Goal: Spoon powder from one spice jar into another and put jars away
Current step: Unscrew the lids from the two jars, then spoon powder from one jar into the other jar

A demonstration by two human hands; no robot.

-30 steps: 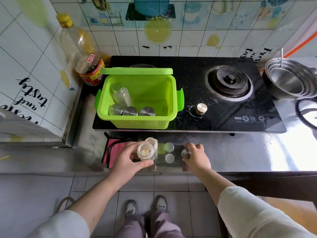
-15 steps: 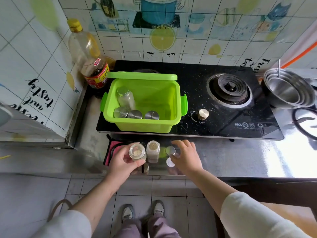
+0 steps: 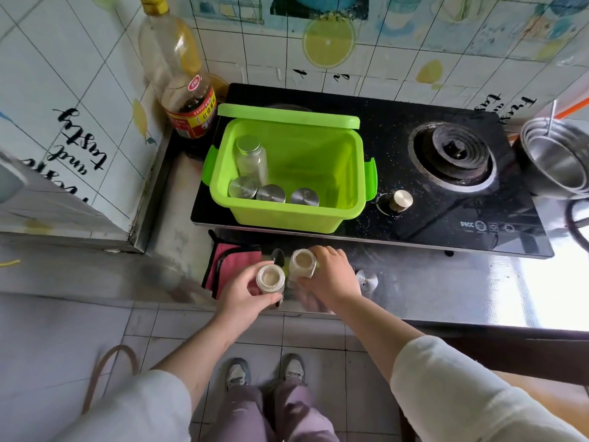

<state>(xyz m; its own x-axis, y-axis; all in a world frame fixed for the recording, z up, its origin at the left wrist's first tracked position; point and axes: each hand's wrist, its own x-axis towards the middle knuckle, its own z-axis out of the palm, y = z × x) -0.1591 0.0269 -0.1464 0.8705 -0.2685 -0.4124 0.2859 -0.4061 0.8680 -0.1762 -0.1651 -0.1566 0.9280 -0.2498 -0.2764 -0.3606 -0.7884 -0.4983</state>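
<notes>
At the counter's front edge, one open spice jar is gripped by the left hand and another by the right hand, so spooning seemingly awaits the spoon being taken up.

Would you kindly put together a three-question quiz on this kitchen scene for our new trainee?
1. True or false: both open jars at the counter's front edge have lids on.
2. How many jars sit inside the green bin?
A) two B) four C) six
3. Fill in: the spoon lies on the counter just behind the two hand-held ____.

Key
1. False: the left jar in the left hand and the right jar in the right hand are both open, and a loose lid lies beside the right hand.
2. B.
3. jars.
</notes>
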